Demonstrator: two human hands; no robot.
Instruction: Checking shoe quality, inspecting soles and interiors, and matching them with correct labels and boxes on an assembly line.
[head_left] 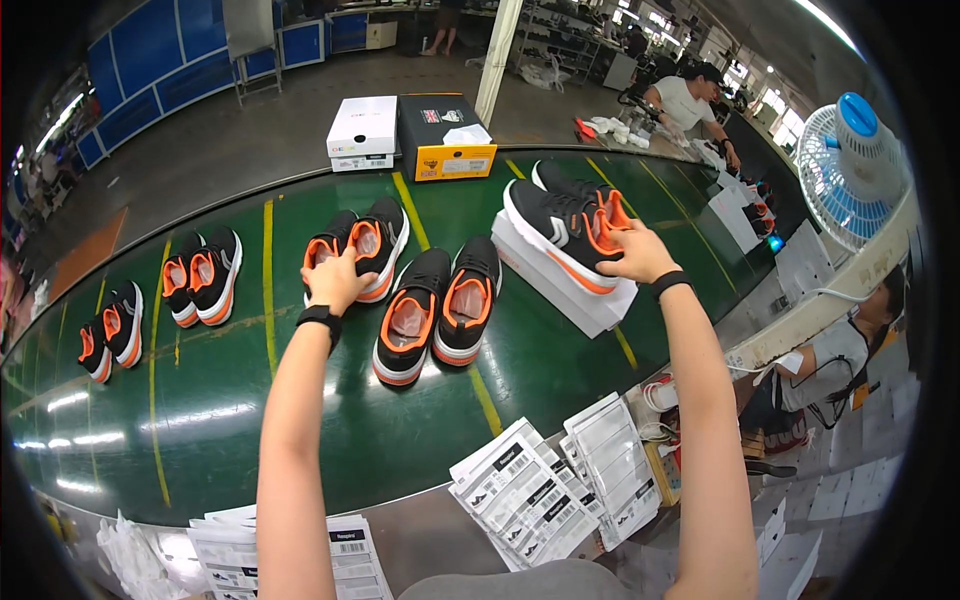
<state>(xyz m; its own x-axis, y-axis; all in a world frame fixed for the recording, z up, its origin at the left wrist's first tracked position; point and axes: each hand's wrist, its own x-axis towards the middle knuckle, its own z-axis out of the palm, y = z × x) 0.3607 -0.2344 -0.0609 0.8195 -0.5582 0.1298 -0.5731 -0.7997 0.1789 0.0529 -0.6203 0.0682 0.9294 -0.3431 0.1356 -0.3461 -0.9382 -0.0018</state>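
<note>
A: Grip. The right hand (638, 255) closes on the heel of a shoe (562, 232) lying on a white box (570, 285); the left hand (335, 280) closes on the heel of one shoe of a pair (360, 248) standing on the belt (200, 400).

B: Largest to smallest, how far along?

A: By my reading, early. On the green belt, one pair sits on its box at right. Three further pairs stand loose: one centre (438, 315), two at left (202, 277) (112, 334). Two closed boxes (412, 135) wait beyond the belt; label sheets (530, 495) lie at the near edge.
</note>
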